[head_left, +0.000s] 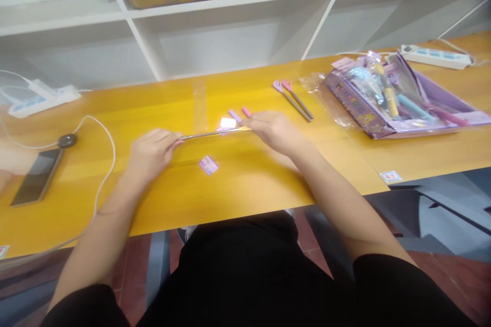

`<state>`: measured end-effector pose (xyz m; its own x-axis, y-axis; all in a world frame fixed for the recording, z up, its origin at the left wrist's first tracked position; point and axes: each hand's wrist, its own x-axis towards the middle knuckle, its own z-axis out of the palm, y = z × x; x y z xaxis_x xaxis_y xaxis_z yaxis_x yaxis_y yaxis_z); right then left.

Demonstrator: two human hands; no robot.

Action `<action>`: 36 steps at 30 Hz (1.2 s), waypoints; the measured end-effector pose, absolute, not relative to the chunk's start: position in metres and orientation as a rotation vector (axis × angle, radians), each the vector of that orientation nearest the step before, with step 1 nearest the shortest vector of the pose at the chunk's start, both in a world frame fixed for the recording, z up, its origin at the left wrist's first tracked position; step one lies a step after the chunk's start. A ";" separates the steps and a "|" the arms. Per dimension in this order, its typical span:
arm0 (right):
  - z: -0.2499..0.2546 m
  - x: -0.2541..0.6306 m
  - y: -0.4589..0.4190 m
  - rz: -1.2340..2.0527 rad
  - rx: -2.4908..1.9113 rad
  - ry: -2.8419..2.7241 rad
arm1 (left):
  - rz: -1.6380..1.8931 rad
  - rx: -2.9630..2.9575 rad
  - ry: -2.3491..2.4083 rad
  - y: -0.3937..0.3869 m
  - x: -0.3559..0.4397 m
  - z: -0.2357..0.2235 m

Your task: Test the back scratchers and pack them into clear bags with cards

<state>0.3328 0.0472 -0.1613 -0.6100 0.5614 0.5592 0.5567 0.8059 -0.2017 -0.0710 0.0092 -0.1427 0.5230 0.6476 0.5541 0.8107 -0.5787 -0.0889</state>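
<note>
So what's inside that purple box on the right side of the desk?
Inside the purple box I see shiny plastic wrapping, a yellow item, a light blue item and a pink item. Whatever lies beneath them is covered.

No lettering can be read. Print on the small purple card (208, 165) near the centre, the patterned box (357, 100) at right and the sticker (390, 177) below it is too small or blurred.
</note>
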 end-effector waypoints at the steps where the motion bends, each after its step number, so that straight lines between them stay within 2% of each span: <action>1: -0.161 0.336 0.050 -0.004 -0.835 -2.358 | -0.679 -2.425 -1.205 0.011 -0.074 -0.141; 10: -0.148 0.425 0.091 -0.297 -0.924 -2.180 | -0.761 -2.295 -1.255 0.036 -0.129 -0.126; 20: -0.150 0.513 0.106 -0.226 -1.196 -1.889 | -0.792 -2.205 -1.523 0.051 -0.192 -0.111; 27: -0.150 0.511 0.085 -0.075 -1.336 -1.772 | -0.734 -2.248 -1.550 0.050 -0.180 -0.117; 36: -0.175 0.502 0.099 -0.045 -1.548 -1.596 | -0.711 -2.514 -1.401 0.046 -0.128 -0.165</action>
<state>0.5019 0.0986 -0.1754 0.1713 0.7873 0.5923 0.8192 0.2201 -0.5295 -0.1275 0.0455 -0.1652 0.4428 0.7529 0.4869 0.8374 -0.5413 0.0755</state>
